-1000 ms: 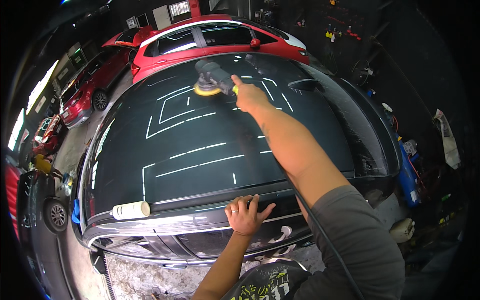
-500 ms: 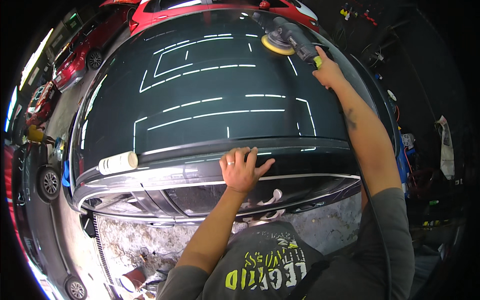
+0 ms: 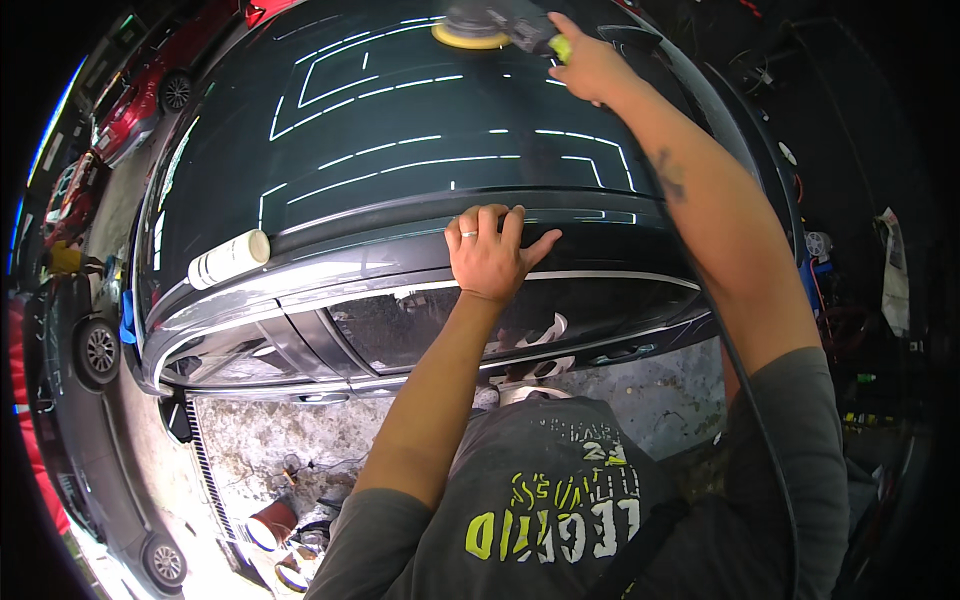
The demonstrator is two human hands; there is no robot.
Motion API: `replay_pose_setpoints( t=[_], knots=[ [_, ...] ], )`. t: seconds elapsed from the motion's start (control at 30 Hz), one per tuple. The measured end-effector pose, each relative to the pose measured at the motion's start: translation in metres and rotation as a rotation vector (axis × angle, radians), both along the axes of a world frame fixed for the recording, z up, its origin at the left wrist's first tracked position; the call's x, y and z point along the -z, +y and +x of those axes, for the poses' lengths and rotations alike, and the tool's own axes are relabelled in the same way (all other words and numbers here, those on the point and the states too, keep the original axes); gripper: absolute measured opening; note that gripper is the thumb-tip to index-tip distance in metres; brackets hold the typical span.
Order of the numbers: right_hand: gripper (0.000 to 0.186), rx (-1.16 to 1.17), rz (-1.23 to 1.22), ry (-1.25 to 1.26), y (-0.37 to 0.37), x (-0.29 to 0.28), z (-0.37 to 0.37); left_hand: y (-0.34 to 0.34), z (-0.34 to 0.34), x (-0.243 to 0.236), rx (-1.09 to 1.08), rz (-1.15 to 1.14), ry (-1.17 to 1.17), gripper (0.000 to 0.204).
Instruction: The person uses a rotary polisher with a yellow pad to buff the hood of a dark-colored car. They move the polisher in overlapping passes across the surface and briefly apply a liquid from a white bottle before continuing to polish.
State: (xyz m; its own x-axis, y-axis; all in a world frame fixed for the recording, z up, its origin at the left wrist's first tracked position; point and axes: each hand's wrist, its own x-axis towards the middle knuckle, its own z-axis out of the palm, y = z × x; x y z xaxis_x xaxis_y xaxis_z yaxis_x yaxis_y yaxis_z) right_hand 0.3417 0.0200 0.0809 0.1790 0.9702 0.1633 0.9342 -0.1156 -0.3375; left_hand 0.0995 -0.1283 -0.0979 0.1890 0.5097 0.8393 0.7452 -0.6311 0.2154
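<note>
A black car's glossy dark roof [image 3: 400, 125] spreads out in front of me, with strip lights mirrored in it. At the far side of the roof, my right hand [image 3: 597, 68] is closed around the handle of a dark power polisher [image 3: 515, 20]. Its yellow foam pad [image 3: 470, 38] lies against the paint, and the tool's top is partly cut off by the picture edge. My left hand [image 3: 492, 258] rests on the near roof edge above the door window, fingers apart, holding nothing. Left of it, a white bottle [image 3: 230, 260] lies on its side along the roof edge.
A black cord [image 3: 735, 365] hangs beside my right arm. Dark-coloured [image 3: 90, 440] and red [image 3: 135, 115] cars stand to the left. Below, a reddish bucket [image 3: 272, 525] sits on the stained concrete floor [image 3: 270, 440] near a drain grate [image 3: 205, 480].
My right hand has slid the polisher leftward and farther across the roof. The whole view has shifted a little. My left hand stays on the roof edge.
</note>
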Motion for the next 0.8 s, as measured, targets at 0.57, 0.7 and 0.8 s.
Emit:
replay_pose_setpoints(
  t=[0.57,0.7,0.8],
  knots=[
    [0.091,0.090,-0.032,-0.007,-0.052,-0.010,-0.048,0.000,-0.004,-0.006,0.008,-0.004,-0.009,0.055],
    [0.097,0.210,-0.008,-0.022,-0.085,0.000,0.030,-0.003,-0.002,-0.006,0.006,0.002,-0.004,0.055],
    [0.099,0.331,-0.071,0.051,-0.119,-0.004,0.067,-0.002,-0.003,-0.002,-0.008,0.001,-0.012,0.056]
  ],
)
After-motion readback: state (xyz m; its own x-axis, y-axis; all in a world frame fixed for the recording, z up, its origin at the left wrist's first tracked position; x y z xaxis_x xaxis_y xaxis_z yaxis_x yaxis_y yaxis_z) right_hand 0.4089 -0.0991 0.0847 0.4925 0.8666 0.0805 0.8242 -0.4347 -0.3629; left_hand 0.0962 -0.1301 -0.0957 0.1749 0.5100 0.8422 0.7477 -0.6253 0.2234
